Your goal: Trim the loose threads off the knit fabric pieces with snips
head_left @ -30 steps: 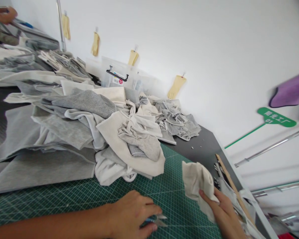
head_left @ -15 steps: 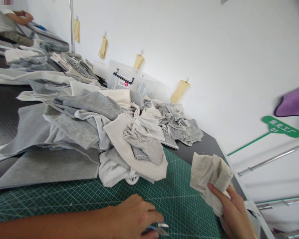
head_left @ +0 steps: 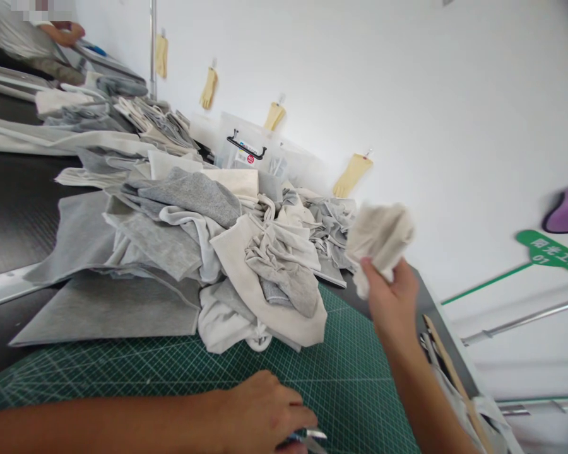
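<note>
My left hand (head_left: 272, 410) rests low over the green cutting mat (head_left: 355, 359), its fingers closed around blue-handled thread snips (head_left: 316, 434). The metal blades of the snips stick out to the right past the fingertips; most of the handle is hidden. My right hand (head_left: 392, 287) grips a folded cream cloth (head_left: 381, 236), raised above the right side of the table by the far heap of cloth pieces (head_left: 331, 221). Left of it, a large pile of grey and white fabric pieces (head_left: 170, 233) spreads over the mat's back edge.
Clear plastic bins (head_left: 241, 142) stand against the wall behind the piles. Yellow gloves (head_left: 353, 175) hang on wall hooks. A wooden stick (head_left: 454, 378) and white cloth lie along the right table edge. At the far left, a co-worker (head_left: 33, 38) works at another surface.
My right hand has lifted the cream cloth up and away toward the far heap, uncovering the wooden stick at the right edge. My left hand stays almost where it was, still holding the snips.
</note>
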Action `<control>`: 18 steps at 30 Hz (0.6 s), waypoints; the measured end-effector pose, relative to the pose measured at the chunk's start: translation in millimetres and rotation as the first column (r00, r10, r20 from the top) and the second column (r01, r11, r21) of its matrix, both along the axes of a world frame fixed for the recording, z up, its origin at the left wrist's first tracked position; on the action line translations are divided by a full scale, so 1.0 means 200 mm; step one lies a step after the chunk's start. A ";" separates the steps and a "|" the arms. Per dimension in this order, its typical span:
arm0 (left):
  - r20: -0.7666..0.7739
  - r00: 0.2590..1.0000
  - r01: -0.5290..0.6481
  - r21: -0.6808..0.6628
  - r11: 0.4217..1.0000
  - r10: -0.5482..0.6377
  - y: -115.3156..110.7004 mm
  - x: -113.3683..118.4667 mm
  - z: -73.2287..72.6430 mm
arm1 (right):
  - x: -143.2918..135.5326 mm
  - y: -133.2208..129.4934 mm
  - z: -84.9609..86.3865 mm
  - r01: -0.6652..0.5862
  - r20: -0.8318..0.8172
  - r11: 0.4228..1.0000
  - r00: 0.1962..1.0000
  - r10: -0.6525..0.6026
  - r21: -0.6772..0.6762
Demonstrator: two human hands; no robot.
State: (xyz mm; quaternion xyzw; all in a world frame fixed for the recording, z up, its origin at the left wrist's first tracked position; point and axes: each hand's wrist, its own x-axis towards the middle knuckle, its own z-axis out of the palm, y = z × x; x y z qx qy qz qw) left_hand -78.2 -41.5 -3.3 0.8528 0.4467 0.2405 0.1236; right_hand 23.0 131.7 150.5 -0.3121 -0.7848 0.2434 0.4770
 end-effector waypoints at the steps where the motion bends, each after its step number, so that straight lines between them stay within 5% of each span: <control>1: -0.013 1.000 0.003 0.010 1.000 -0.003 0.00 0.00 0.00 | -0.03 -0.03 -0.01 -0.125 0.197 0.992 0.973 0.123 -0.005; 4: -0.050 0.999 0.021 0.016 1.000 -0.021 0.01 -0.01 -0.01 | -0.05 -0.10 -0.06 -0.429 0.649 0.892 0.638 0.413 -0.145; 6: -0.070 0.997 0.025 0.009 1.000 -0.024 0.01 -0.01 -0.01 | -0.01 -0.13 -0.10 -0.442 0.717 0.878 0.550 0.428 -0.185; 11: -0.063 0.997 0.035 0.007 0.999 -0.035 0.01 -0.01 0.01 | 0.16 -0.11 -0.16 -0.331 0.615 0.933 0.710 0.343 -0.139; 18: -0.075 0.997 0.033 0.013 0.999 -0.032 0.00 0.00 0.00 | 0.28 -0.16 -0.23 -0.336 0.619 0.941 0.730 0.290 -0.045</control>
